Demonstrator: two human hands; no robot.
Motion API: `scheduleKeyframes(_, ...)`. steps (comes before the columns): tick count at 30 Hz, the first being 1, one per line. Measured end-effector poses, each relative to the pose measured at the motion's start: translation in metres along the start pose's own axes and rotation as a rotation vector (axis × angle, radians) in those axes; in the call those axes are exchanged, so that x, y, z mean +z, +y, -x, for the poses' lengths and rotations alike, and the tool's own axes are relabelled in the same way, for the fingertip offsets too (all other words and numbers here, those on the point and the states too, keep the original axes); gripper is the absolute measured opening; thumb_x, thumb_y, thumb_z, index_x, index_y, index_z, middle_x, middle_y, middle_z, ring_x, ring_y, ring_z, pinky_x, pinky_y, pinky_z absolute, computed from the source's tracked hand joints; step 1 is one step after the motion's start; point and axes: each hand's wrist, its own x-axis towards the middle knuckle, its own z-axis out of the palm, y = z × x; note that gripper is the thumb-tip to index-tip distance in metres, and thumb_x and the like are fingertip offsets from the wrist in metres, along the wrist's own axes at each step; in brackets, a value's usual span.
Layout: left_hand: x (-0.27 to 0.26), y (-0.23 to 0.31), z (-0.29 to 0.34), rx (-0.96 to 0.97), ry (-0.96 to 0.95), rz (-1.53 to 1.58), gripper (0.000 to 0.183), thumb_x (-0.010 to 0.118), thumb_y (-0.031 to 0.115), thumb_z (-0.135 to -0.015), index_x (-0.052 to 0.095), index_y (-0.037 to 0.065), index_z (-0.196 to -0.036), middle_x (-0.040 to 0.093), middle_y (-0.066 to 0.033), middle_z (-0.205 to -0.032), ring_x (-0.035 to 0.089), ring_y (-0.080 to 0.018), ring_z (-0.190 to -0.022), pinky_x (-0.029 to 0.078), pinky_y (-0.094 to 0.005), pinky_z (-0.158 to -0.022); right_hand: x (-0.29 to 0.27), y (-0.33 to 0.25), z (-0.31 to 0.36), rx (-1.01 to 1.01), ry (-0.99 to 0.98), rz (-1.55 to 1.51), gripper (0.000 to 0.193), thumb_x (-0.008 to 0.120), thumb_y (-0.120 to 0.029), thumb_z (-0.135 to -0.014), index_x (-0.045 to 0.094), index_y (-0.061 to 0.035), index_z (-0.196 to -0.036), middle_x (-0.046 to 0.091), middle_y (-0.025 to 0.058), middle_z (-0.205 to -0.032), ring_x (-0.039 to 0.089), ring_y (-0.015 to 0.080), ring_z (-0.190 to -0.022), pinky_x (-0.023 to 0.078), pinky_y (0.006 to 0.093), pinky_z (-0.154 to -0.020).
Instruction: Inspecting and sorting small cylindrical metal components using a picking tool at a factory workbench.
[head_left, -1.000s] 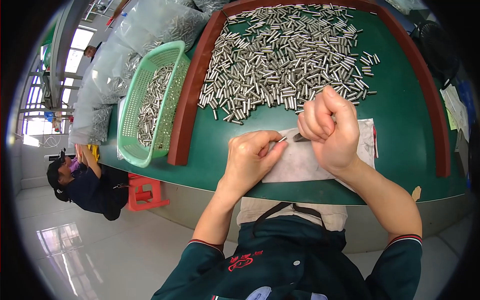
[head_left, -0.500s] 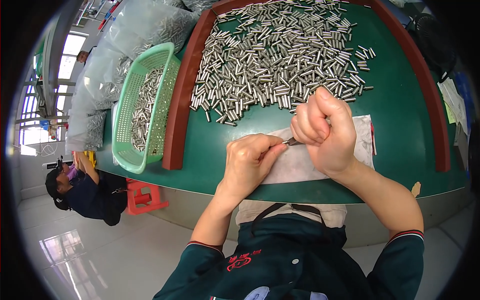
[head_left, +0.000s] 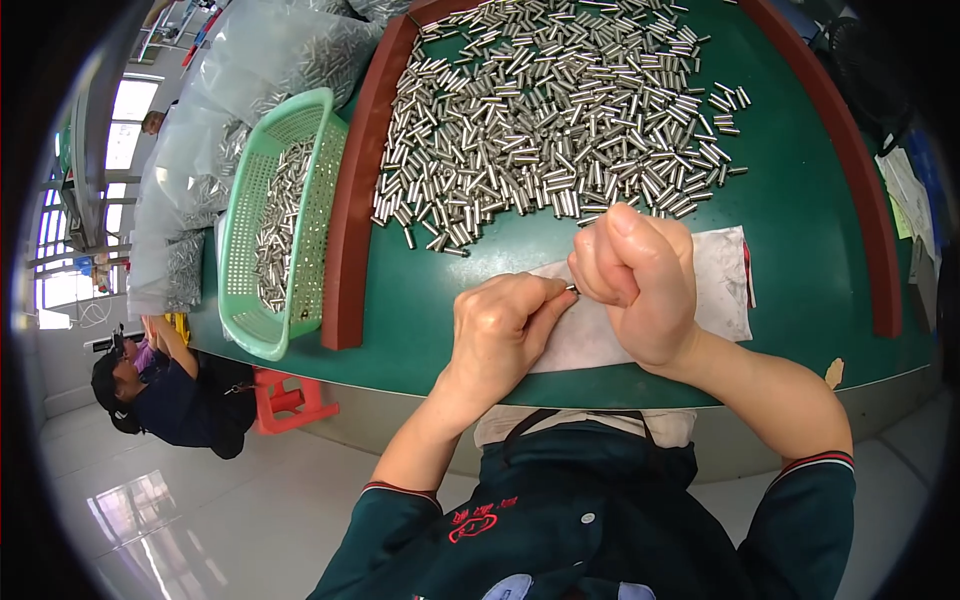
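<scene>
Our left hand [head_left: 495, 325] pinching what seems a metal pin [head_left: 572, 288], our right hand [head_left: 645, 290] fisted close by, pale cloth [head_left: 722, 285] beneath

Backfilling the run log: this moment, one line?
left hand: pinching metal pin; right hand: closed beside it, grip hidden; below: white sheet; ahead: loose pins; left: green basket

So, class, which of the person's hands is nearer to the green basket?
Left. The left hand is to the right of the green basket, across the brown rail; the right hand is farther right.
</scene>
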Motion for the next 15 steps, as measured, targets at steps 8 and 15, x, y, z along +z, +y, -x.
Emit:
scheduleKeyframes(8, -0.022, -0.017, 0.006, -0.422, -0.010, 1.408, 0.017, 0.050, 0.019, -0.086, 0.049, 0.002, -0.085, 0.053, -0.0079, -0.071, 0.035, -0.0039, -0.049, 0.029, -0.0177, -0.045, -0.006, 0.001, -0.001, 0.057, 0.001, -0.140, 0.042, 0.035, -0.019, -0.087, 0.027, -0.0080, -0.047, 0.026, -0.0012, -0.042, 0.022, 0.0077, -0.040, 0.018, 0.0236, -0.040)
scheduleKeyframes(15, -0.031, -0.028, 0.007, -0.605, -0.001, 1.726, 0.015, 0.043, 0.017, -0.089, 0.050, 0.004, -0.091, 0.038, -0.0001, -0.063, 0.026, -0.0024, -0.048, 0.022, -0.0152, -0.042, -0.004, 0.001, -0.001, 0.052, -0.016, -0.141, 0.043, 0.032, -0.020, -0.088, 0.026, -0.0092, -0.047, 0.026, 0.0005, -0.040, 0.018, 0.0079, -0.039, 0.016, 0.0244, -0.039)
